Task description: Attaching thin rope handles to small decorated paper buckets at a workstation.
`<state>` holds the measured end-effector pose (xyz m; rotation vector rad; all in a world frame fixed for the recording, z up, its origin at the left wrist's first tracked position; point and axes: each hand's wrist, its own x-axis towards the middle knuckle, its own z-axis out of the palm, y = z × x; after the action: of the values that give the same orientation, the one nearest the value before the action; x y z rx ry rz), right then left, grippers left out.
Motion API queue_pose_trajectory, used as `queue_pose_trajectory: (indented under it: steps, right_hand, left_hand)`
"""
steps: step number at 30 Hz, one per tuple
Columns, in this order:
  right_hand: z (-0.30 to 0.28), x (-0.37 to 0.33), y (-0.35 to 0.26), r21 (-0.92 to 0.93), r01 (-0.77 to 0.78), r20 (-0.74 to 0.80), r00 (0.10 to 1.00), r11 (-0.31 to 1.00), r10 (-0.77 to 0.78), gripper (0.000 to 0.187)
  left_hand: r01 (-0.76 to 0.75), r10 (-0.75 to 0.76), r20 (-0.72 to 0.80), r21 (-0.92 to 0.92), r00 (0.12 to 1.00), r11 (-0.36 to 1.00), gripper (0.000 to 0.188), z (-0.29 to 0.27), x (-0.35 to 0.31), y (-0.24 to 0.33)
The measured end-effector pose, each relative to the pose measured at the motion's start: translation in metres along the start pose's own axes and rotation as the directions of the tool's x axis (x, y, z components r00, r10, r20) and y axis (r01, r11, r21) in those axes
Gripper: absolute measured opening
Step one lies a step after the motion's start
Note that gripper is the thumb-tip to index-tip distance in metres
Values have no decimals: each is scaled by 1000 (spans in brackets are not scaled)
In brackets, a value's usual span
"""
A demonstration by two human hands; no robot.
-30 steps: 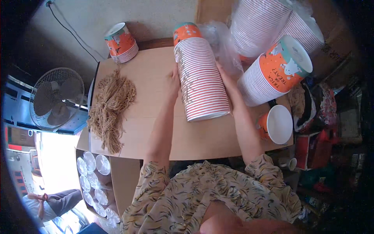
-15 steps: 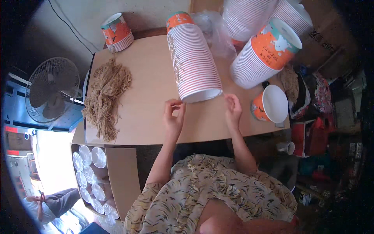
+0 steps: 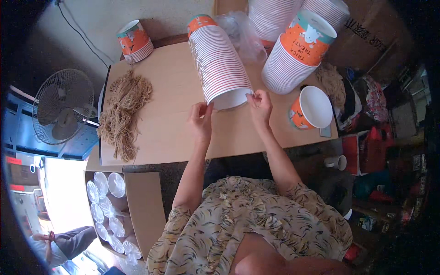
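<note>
Cream-coloured printed cloth makes our sleeves [image 3: 318,201], and from them our bare forearms [image 3: 278,160] reach forward over the brown cardboard tabletop [image 3: 172,94]. Our left hand [image 3: 200,120] is raised with fingers curled, thumb and forefinger close together at the left side of a white rim. Our right hand [image 3: 261,106] bends inward, its fingers also narrow, at the right side. Whether the fingertips really pinch this rim, we cannot tell. Between them opens the mouth of the stack of nested paper buckets [image 3: 221,62], which lies on its side and extends away from us. To our right is a single orange bucket [image 3: 312,108]; to our left, a bundle of beige twine [image 3: 123,118]. Farther, an upside-down bucket stack [image 3: 297,51] stands near a clear plastic bag [image 3: 251,43].
</note>
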<state>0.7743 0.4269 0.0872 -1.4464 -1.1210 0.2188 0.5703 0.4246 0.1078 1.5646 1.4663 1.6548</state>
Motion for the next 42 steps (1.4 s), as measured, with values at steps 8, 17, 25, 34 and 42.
queue_pose_trajectory:
  steps: [8, 17, 25, 34, 42]
  right_hand:
    - [-1, 15, -3, -54, 47, 31, 998, 997, -46, 20]
    - [-24, -3, 24, 97, -108, 72, 992, 989, 101, 14]
    - [-56, -33, 42, 72, -172, 143, 977, 982, 161, 13]
    - [-96, -81, 27, 149, -172, 143, 978, 974, 151, 9]
    - [-85, -124, -26, 109, 23, 331, 942, 994, -58, 27]
  left_hand:
    - [22, -22, 1, 81, 1000, 997, 16, 0, 3, 10]
    - [-9, 19, 101, -97, 995, 995, 14, 9, -12, 5]
    - [109, -82, 257, -92, 963, 990, 64, -13, -57, 6]
    - [763, -362, 719, -359, 594, 538, 79, -31, -69, -5]
    - [879, -401, 782, -430, 477, 206, 71, -110, -61, 9]
